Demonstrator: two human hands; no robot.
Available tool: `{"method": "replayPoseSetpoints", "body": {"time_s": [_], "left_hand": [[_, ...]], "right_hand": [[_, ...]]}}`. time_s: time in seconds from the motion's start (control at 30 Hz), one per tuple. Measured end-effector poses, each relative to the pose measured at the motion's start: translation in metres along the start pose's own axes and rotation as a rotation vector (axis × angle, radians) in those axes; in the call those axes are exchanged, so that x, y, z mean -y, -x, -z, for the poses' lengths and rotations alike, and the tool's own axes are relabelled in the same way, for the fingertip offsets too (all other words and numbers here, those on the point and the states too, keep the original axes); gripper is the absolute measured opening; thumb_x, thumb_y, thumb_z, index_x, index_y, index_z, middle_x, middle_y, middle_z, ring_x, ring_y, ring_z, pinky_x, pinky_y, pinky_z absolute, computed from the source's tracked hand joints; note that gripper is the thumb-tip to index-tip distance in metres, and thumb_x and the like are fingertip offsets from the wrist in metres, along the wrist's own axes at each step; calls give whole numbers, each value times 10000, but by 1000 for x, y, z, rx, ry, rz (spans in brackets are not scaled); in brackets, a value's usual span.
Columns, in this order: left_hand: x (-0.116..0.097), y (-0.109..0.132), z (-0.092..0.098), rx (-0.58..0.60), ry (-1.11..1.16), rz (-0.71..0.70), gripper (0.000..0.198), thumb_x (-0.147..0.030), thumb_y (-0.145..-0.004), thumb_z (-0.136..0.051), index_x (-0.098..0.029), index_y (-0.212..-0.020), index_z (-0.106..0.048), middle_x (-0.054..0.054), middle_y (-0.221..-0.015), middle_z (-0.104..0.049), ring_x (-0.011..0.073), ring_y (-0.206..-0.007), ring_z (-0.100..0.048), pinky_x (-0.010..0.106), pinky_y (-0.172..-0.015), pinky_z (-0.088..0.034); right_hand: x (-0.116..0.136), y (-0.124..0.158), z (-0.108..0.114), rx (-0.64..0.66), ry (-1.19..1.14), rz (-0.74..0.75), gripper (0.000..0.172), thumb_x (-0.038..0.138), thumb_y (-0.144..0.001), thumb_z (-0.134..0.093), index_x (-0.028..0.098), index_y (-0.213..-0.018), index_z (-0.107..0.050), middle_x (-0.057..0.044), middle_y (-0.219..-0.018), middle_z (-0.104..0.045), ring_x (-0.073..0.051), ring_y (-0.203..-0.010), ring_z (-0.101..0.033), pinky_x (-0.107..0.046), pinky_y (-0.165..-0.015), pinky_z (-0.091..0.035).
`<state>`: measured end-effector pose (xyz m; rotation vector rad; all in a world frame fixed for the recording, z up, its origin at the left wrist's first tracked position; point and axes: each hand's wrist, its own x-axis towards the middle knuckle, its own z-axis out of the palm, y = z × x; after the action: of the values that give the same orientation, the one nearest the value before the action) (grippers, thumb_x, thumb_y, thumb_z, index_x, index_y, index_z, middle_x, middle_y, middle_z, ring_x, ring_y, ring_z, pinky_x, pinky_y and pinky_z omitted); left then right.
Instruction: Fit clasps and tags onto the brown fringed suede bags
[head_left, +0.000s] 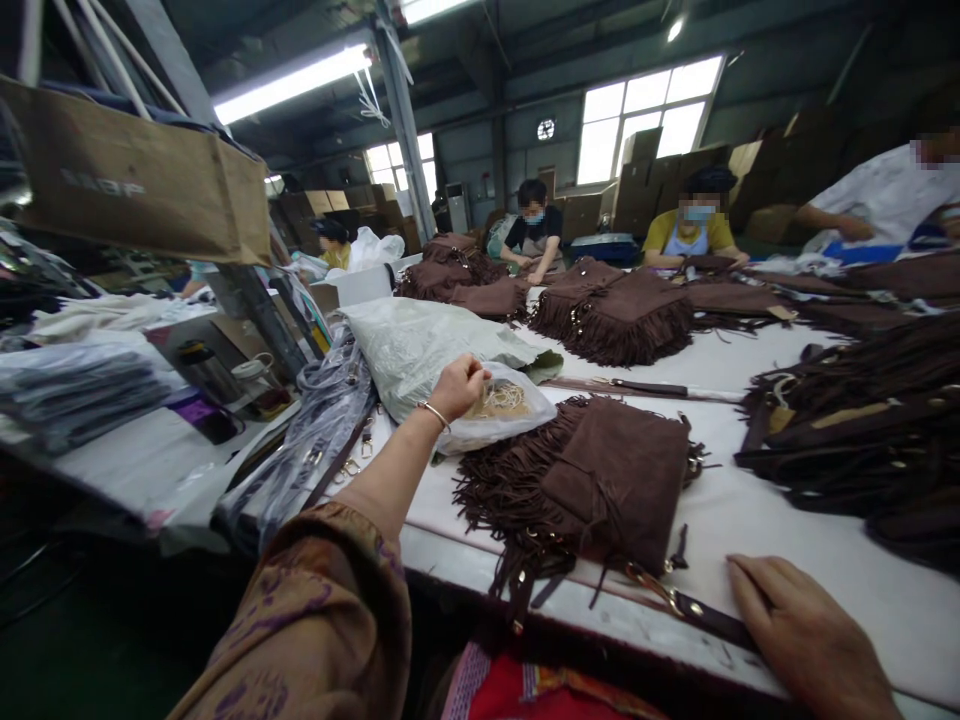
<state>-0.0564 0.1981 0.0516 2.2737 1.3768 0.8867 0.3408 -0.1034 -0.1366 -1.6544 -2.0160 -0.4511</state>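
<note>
My left hand [459, 388] is pinched closed above a clear plastic bag [531, 402] that holds string-tied tags. What its fingertips grip, if anything, is hidden. In front of me lies a dark brown fringed suede handbag [615, 475], its fringe pointing left and its flap up. A brown strap [705, 612] with a gold clasp runs from the handbag along the table's front edge. My right hand [806, 630] is closed over the far end of that strap, and most of its fingers are out of sight.
Fringed handbags are piled at the back [615, 310], and dark straps and bags [847, 410] heap up at right. Plastic-wrapped straps [319, 420] and a large grey plastic sack [427, 345] lie left. A loose strap [645, 387] crosses the white table [780, 500]. Several people work opposite.
</note>
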Motion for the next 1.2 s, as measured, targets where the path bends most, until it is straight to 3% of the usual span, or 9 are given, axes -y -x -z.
{"method": "replayPoseSetpoints", "body": {"time_s": [0.23, 0.4, 0.5, 0.6, 0.67, 0.8, 1.03, 1.1, 1.2], "left_hand": [[-68, 35, -10, -69, 616, 21, 115, -288, -962, -459, -186, -915, -433, 11, -804, -655, 124, -689, -696, 256, -669, -570], [-144, 86, -40, 347, 1095, 7, 213, -297, -869, -648, -164, -858, -483, -16, -743, -604, 110, -617, -657, 218, -584, -533], [-173, 113, -52, 653, 1129, 11, 219, -307, -872, -655, -163, -863, -490, -2, -747, -626, 108, -624, -651, 222, -596, -533], [-174, 128, -61, 786, 1067, 25, 212, -316, -874, -646, -168, -873, -495, 0, -738, -634, 107, -621, -640, 225, -599, -524], [-163, 134, -68, 746, 952, 16, 176, -293, -875, -629, -169, -858, -506, -3, -728, -632, 99, -613, -621, 217, -594, -507], [-144, 153, -85, 687, 713, -6, 142, -294, -866, -616, -162, -841, -568, -6, -709, -618, 95, -607, -571, 198, -566, -452], [-160, 195, -115, 778, 758, -169, 243, -340, -797, -727, -162, -952, -667, 6, -790, -648, 133, -702, -574, 241, -656, -468], [-161, 200, -119, 777, 680, -248, 174, -315, -817, -711, -173, -917, -697, 16, -824, -677, 151, -745, -600, 261, -709, -487], [-157, 202, -118, 858, 707, -232, 260, -319, -841, -680, -186, -1064, -700, 46, -965, -713, 178, -846, -651, 275, -772, -522]], "right_hand": [[40, -34, 39, -241, -295, -356, 244, 376, -914, -542, 200, -1035, -660, -74, -1020, -680, -227, -913, -657, -365, -877, -508], [108, -85, 86, 50, -939, -452, 612, 416, -903, -592, 285, -1463, -384, -130, -1426, -472, -230, -1104, -592, -295, -708, -551], [128, -99, 93, 277, -1294, -380, 674, 405, -876, -648, 283, -1474, -361, -105, -1295, -578, -187, -982, -614, -289, -715, -538], [130, -89, 93, 464, -1346, -435, 316, 443, -907, -606, 166, -1044, -671, -8, -741, -624, -108, -628, -538, -240, -582, -456], [124, -77, 94, 487, -1316, -522, 357, 482, -927, -567, 154, -825, -664, 30, -578, -514, -85, -520, -435, -224, -496, -363], [111, -66, 99, 344, -1353, -600, 338, 471, -915, -593, 169, -774, -649, 3, -663, -546, -99, -575, -445, -242, -519, -364], [123, -86, 101, -72, -1903, -856, 138, 338, -773, -697, 216, -728, -651, -44, -1013, -687, -200, -925, -622, -339, -799, -515], [128, -88, 100, -58, -2048, -910, 223, 329, -792, -684, 211, -639, -573, -5, -802, -653, -141, -702, -598, -298, -675, -512], [131, -86, 100, 11, -2052, -957, 350, 411, -847, -663, 194, -622, -506, 64, -575, -448, -42, -398, -260, -202, -404, -270]]}}
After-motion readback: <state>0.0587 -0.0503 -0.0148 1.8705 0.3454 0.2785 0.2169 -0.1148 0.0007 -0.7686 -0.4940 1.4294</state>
